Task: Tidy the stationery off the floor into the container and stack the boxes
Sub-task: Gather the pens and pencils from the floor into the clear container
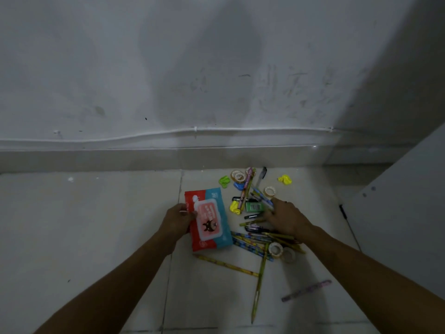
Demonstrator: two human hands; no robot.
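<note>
Two bare forearms reach up from the bottom corners of the frame toward the middle. Behind them a grey wall [216,68] fills the upper half, with a thin white cable [195,131] running along its base, and a pale tiled floor [84,225] takes up the lower half. A white panel [409,201] stands at the right edge.

At centre, a red and blue pack of wipes [209,220] lies on the floor; the left hand [177,221] holds its left edge, fingers curled round it. Just right of the pack the stationery lies scattered on the floor: long patterned pencils [252,242] crossing at lower centre, one yellow pencil [226,265] slanting below the pack, and a purple pen [307,290] apart at lower right. The right hand [289,219] rests palm down on the pile, fingers spread and relaxed among the pens.

Smaller pieces sit around: tape rolls [277,249] below the right wrist, another roll [269,191] above the hand, a green box [254,207], and yellow clips [285,179] and green clips [224,181] near the wall.
</note>
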